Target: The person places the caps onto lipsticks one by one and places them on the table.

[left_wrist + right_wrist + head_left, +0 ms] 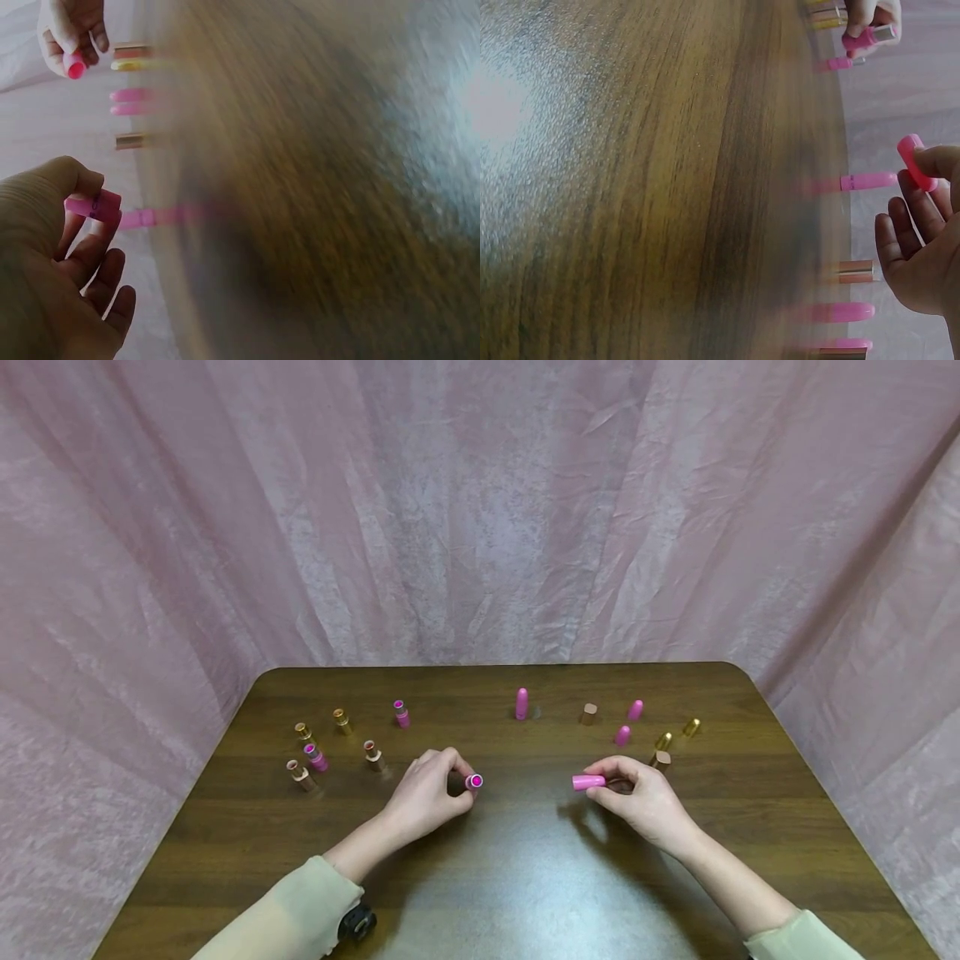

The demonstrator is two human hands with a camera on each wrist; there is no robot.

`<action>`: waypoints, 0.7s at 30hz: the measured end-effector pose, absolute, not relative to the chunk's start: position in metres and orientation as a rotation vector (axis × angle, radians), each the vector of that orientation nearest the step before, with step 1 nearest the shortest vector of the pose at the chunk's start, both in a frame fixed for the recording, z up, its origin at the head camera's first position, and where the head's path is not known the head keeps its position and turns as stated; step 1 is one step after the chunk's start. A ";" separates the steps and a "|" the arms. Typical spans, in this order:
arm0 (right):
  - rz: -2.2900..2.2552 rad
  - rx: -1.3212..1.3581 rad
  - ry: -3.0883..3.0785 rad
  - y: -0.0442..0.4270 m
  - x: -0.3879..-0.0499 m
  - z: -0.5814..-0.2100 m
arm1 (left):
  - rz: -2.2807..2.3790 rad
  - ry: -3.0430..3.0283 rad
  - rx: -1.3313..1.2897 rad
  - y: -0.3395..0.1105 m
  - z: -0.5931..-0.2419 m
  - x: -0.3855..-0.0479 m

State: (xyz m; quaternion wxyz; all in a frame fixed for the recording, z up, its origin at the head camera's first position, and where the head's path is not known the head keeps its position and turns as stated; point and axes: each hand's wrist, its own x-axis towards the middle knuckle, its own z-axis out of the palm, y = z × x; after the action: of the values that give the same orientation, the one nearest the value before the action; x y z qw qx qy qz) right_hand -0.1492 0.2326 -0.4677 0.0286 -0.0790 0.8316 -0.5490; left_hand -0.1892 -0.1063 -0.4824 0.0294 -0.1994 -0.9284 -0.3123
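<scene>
In the head view, my left hand (423,797) pinches an uncapped pink lipstick (473,782) between thumb and forefinger, its silver-collared open end facing up toward the camera. Across a gap to the right, my right hand (651,802) holds a pink lipstick cap (588,782) on its side, over the table. The right wrist view shows this cap (915,161) at the thumb and fingertips, the other fingers loosely bent. A closed pink lipstick (521,704) stands upright behind and between the hands.
Uncapped lipsticks stand on the left: gold (342,721), pink (402,714) and copper (373,756). Caps stand on the right: copper (588,714), pink (622,736) and gold (692,727). The brown wooden table (510,893) backs onto a pink curtain (480,527).
</scene>
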 end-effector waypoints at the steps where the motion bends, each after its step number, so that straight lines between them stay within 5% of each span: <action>1: -1.697 -0.245 2.568 0.233 -0.149 -0.468 | -0.951 -2.851 -0.631 -0.106 -0.481 -0.188; 21: -1.704 -0.270 2.649 0.228 -0.150 -0.464 | -0.784 -2.682 -0.802 -0.119 -0.461 -0.169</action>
State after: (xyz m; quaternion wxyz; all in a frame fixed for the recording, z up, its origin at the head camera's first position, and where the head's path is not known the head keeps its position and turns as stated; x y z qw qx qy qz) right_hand -0.1495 0.2284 -0.4640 -0.0098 -0.0855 0.8379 -0.5389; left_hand -0.1685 -0.1186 -0.4612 0.1172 -0.2741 -0.9162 -0.2678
